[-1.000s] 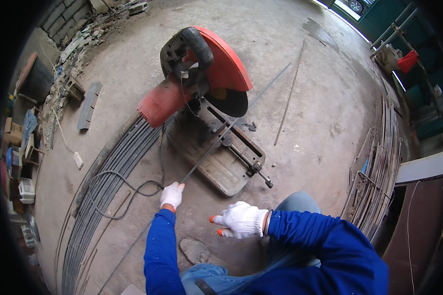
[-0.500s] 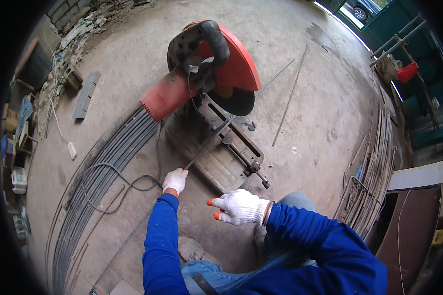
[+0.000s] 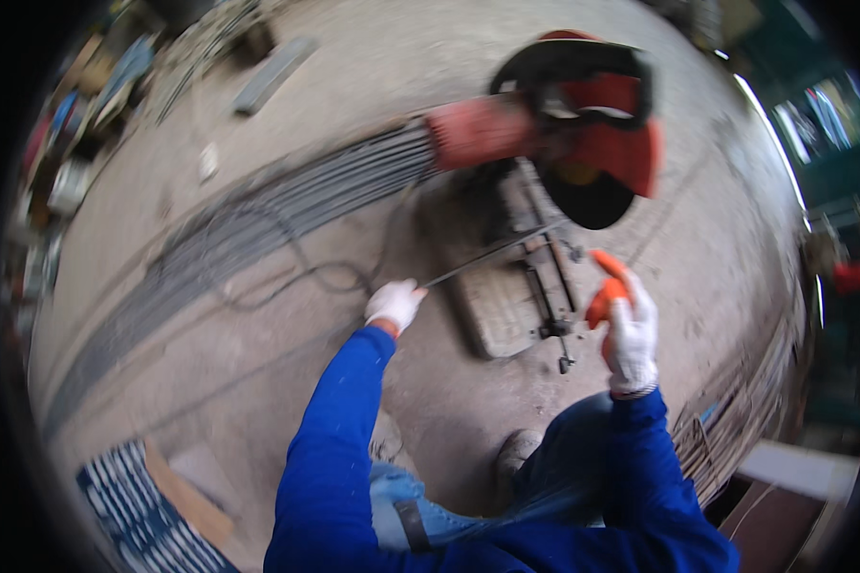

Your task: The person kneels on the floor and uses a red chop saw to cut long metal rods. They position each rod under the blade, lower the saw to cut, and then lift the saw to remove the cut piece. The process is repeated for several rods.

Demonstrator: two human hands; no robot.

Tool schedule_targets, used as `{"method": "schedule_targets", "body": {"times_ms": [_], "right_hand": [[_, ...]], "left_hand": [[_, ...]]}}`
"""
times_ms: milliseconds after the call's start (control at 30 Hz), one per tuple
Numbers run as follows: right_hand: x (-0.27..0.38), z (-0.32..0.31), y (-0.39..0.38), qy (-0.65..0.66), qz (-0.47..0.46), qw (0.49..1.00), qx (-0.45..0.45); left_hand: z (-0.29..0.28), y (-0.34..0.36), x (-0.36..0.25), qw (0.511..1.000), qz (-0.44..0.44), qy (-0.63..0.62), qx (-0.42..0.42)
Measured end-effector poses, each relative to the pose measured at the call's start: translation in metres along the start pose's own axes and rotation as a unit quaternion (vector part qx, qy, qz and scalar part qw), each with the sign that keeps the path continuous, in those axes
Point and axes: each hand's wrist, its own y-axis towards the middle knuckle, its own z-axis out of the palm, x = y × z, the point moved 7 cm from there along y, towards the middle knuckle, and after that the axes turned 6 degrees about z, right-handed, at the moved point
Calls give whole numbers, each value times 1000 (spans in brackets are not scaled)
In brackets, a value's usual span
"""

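The picture is smeared by motion. My left hand (image 3: 395,307), in a white glove, grips a thin steel rod (image 3: 478,260), which reaches across the base (image 3: 500,315) of a red and black cut-off saw (image 3: 473,131). My right hand (image 3: 622,325), gloved with orange coating on its fingers, is raised right of the saw base, below the dark cutting disc (image 3: 591,210), with fingers curved apart and nothing seen in them. A clamp screw (image 3: 564,349) sticks out at the base's near end.
A long bundle of rods (image 3: 306,181) and a looping cable (image 3: 339,279) lie left of the saw; more rods (image 3: 736,411) lie at right. Clutter (image 3: 72,191) lines the left edge. A striped blue-and-white item (image 3: 129,487) with cardboard is at lower left. A green gate (image 3: 831,134) stands at upper right.
My view has swung, so the saw sits further right in the picture. My right hand has turned and moved up and rightward. My left hand still grips the rod.
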Motion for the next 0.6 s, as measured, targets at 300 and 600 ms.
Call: {"method": "schedule_targets", "body": {"times_ms": [300, 600], "right_hand": [[-62, 62, -16, -362, 44, 914, 176], [-76, 84, -10, -372, 82, 893, 241]], "left_hand": [[-89, -41, 205, 910, -167, -261, -277], [-61, -129, 163, 934, -131, -332, -30]]}}
